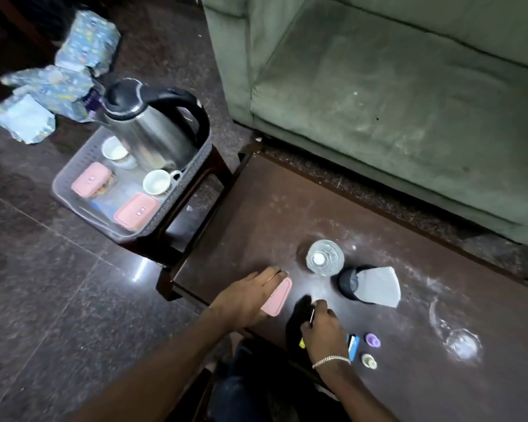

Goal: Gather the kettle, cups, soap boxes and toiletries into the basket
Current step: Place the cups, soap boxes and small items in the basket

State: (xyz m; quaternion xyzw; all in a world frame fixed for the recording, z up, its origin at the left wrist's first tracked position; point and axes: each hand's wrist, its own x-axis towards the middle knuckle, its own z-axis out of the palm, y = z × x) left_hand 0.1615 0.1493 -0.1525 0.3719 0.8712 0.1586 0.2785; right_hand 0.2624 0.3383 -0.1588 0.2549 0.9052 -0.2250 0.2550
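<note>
Both forearms are bare right up to where they leave view, with no sleeves on either. The left hand (250, 295) wears nothing on its fingers or wrist. Behind the knuckles of the right hand (322, 328), well back from the fingers, a thin silver chain bracelet (331, 361) of small pale links circles the wrist and sits slightly slack across it. Below the arms there is a stretch of dark blue trousers (241, 382), the cloth creased and dim in the shadow.
</note>
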